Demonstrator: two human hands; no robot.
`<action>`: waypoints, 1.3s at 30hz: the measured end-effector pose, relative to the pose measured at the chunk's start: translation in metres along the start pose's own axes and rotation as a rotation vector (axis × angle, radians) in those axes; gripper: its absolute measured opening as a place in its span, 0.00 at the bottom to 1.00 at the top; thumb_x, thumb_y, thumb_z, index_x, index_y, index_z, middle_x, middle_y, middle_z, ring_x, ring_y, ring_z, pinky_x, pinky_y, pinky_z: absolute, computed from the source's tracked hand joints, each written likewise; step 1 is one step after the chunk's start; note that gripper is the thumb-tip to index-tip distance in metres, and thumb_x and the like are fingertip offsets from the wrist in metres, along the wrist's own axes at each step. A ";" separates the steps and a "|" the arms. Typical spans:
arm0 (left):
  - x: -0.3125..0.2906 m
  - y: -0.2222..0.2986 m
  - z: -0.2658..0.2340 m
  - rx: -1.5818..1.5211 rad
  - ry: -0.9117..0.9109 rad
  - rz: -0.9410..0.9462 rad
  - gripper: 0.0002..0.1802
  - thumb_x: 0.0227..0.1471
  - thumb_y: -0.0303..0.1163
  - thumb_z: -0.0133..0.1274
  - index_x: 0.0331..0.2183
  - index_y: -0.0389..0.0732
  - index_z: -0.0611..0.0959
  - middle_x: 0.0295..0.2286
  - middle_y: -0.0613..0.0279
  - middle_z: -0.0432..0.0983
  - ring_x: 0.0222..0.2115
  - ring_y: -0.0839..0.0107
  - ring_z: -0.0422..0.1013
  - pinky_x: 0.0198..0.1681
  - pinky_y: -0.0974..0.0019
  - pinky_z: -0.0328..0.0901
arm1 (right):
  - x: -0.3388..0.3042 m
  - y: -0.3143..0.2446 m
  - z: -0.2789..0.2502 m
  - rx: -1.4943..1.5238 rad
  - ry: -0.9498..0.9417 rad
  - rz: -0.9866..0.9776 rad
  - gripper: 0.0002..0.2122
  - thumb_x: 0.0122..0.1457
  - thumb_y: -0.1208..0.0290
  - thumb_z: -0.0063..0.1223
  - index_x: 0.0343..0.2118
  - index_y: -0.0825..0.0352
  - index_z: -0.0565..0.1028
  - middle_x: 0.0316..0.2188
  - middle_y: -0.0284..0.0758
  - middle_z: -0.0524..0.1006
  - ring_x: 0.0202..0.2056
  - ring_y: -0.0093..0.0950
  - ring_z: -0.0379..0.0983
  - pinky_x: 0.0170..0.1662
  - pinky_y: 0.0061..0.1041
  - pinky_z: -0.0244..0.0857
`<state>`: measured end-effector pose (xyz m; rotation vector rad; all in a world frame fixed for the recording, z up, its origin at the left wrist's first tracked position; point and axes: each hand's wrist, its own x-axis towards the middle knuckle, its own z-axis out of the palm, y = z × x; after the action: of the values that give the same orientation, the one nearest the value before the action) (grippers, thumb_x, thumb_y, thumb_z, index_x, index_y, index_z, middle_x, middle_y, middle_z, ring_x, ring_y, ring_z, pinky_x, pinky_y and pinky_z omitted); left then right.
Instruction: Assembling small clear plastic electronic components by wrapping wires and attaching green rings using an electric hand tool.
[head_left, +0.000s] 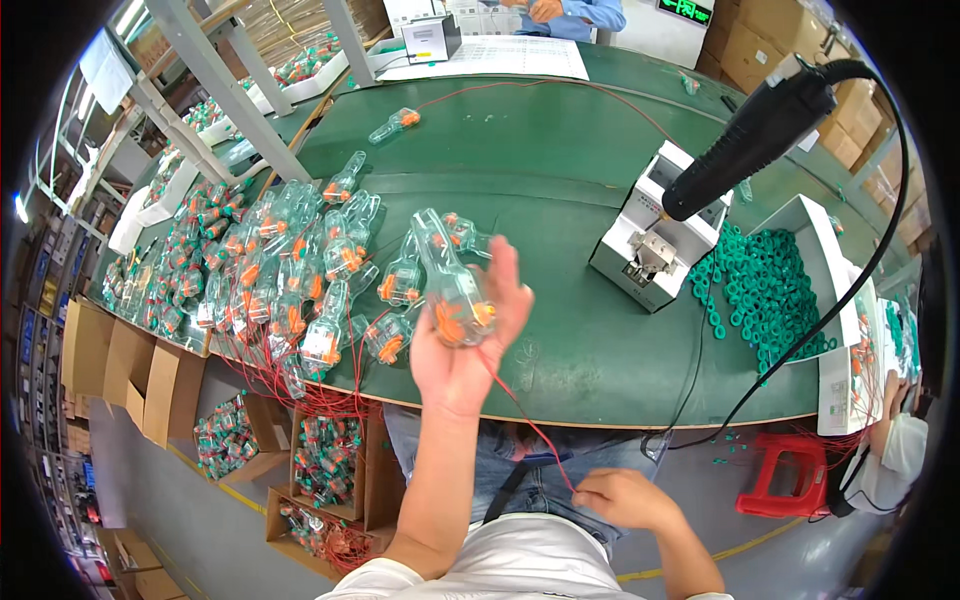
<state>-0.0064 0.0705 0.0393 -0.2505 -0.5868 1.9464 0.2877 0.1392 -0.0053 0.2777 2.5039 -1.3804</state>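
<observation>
My left hand [450, 375] is raised over the near edge of the green table, closed round a clear bottle-shaped plastic part [438, 252]. Its narrow neck points away from me, and orange pieces [462, 322] show in its wide end. From that end a red wire [532, 422] runs down to my right hand [625, 498], which pinches it in front of my lap. Just left of my left hand lie more clear parts of the same kind [402, 280], merging into a large heap [270, 250] with orange and green pieces inside.
A black-handled corded tool [750, 140] stands on a white boxy device [650, 235]. Green rings [765, 290] spill from a white tray [825, 255]. Cardboard boxes [375, 470] of parts sit below the table's left edge. A red stool [785, 475] and co-workers' sleeves [590, 15] are in view.
</observation>
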 end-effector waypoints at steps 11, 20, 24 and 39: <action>-0.033 -0.029 -0.040 1.147 0.091 0.062 0.31 0.58 0.31 0.57 0.59 0.36 0.64 0.49 0.52 0.68 0.47 0.64 0.70 0.40 0.61 0.75 | 0.076 -0.057 -0.022 0.435 0.567 0.160 0.16 0.63 0.69 0.55 0.50 0.70 0.67 0.34 0.45 0.78 0.34 0.36 0.78 0.38 0.31 0.71; -0.033 -0.008 -0.032 1.806 0.135 0.298 0.36 0.50 0.22 0.62 0.58 0.34 0.63 0.42 0.58 0.71 0.43 0.71 0.72 0.47 0.65 0.72 | 0.055 -0.048 -0.033 -0.028 0.706 -0.116 0.06 0.60 0.70 0.57 0.38 0.65 0.77 0.30 0.35 0.79 0.28 0.35 0.78 0.30 0.31 0.70; -0.045 0.019 -0.015 2.447 -0.044 0.189 0.30 0.48 0.18 0.62 0.52 0.35 0.70 0.47 0.56 0.73 0.45 0.70 0.72 0.49 0.66 0.69 | 0.032 -0.065 -0.081 -0.410 0.790 -0.130 0.03 0.57 0.71 0.60 0.34 0.59 0.80 0.22 0.33 0.73 0.23 0.34 0.74 0.24 0.29 0.67; -0.053 0.003 0.035 2.047 -0.365 -0.410 0.19 0.44 0.17 0.60 0.37 0.41 0.70 0.41 0.57 0.65 0.44 0.61 0.64 0.49 0.60 0.63 | 0.059 -0.046 -0.028 0.096 0.478 -0.308 0.06 0.62 0.68 0.54 0.36 0.64 0.76 0.30 0.37 0.77 0.31 0.38 0.77 0.30 0.34 0.69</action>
<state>-0.0001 0.0126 0.0632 1.3649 1.1623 1.3177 0.2144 0.1409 0.0272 0.2757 2.9701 -1.7264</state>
